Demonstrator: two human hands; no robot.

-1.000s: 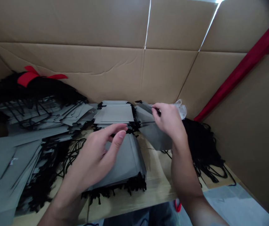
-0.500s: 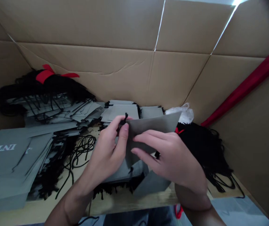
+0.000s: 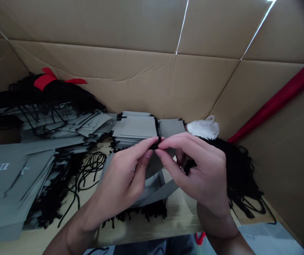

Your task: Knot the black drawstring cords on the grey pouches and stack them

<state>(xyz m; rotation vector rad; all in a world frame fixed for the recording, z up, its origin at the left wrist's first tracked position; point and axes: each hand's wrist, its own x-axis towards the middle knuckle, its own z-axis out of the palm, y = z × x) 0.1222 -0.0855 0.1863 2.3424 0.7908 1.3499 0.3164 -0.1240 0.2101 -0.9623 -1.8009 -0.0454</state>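
Over the middle of the table, my left hand and my right hand meet fingertip to fingertip. Both pinch a short black cord between thumb and forefinger. A grey paper bag hangs below the fingers, partly hidden by them. Another black bit of cord shows in the curled fingers of my right hand. Right under the hands lies a pile of grey bags with black cord ends along its near edge.
Grey printed bags are piled at the left, with a black cord bundle behind. Loose cords lie beside them. Stacked bags, a white plastic bag and more black cords stand before the cardboard wall.
My right fingers have moved up and left from the bag's face to the cord at my left fingertips. The held bag has tilted down, and its upper edge no longer shows behind my right hand.
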